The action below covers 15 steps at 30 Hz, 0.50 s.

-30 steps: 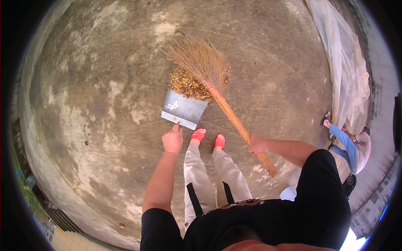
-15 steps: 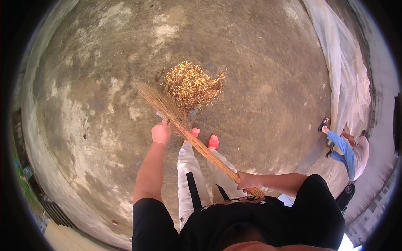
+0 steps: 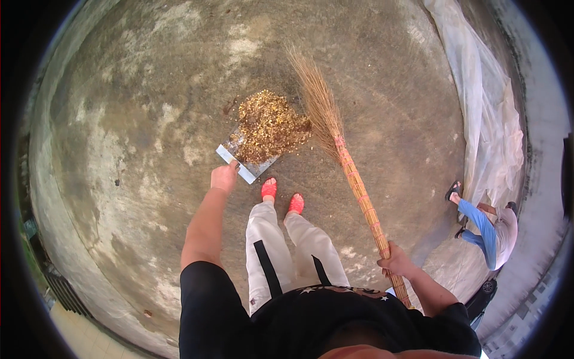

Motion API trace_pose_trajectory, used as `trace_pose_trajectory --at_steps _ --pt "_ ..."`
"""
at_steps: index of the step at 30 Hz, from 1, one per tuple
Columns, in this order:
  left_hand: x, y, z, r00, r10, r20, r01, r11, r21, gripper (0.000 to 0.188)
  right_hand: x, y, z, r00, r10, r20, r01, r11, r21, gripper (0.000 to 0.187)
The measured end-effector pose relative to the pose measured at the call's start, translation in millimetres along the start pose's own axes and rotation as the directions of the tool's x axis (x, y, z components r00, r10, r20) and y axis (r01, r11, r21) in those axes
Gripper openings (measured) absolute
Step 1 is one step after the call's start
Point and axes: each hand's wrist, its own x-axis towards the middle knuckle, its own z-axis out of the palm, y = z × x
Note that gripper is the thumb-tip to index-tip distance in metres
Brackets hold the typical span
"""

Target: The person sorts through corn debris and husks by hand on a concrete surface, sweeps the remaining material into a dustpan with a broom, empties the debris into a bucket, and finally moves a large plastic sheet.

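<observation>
My left hand [image 3: 225, 176] is closed on the back edge of a grey dustpan [image 3: 250, 173] that rests on the concrete. A pile of small yellow and brown pieces, maybe grain or corn kernels [image 3: 269, 122], lies partly in the pan and partly in front of it, hiding most of its floor. My right hand [image 3: 396, 262] grips a long broom [image 3: 360, 188] near the top of its bound-twig handle. The broom's fanned bristles stand at the right side of the pile, apparently touching its edge.
My feet in red shoes [image 3: 269, 189] are just behind the dustpan. A pale plastic sheet [image 3: 478, 107] runs along the right side. Another person in blue trousers [image 3: 478, 224] is beside it. A dark car [image 3: 483, 294] stands farther back. Stained concrete [image 3: 149, 197] surrounds the pile.
The broom has swung from the left of the pile to its right, with my right hand moving right. My left hand shifted slightly left, and the dustpan's back edge now shows.
</observation>
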Motion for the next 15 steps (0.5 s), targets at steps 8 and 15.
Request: trace_pose_trajectory --at_steps 8,15 --pt "8.2 0.7 3.0 0.999 -0.001 0.052 0.004 0.999 -0.053 0.014 145.2 -59.2 71.6 0.967 0.054 0.248 -0.100 0.980 0.175 0.025" --pt "8.5 2.1 -1.0 0.999 0.033 -0.007 -0.034 0.984 -0.178 0.010 125.3 -129.2 94.1 0.909 0.167 0.381 -0.217 0.972 0.092 0.024"
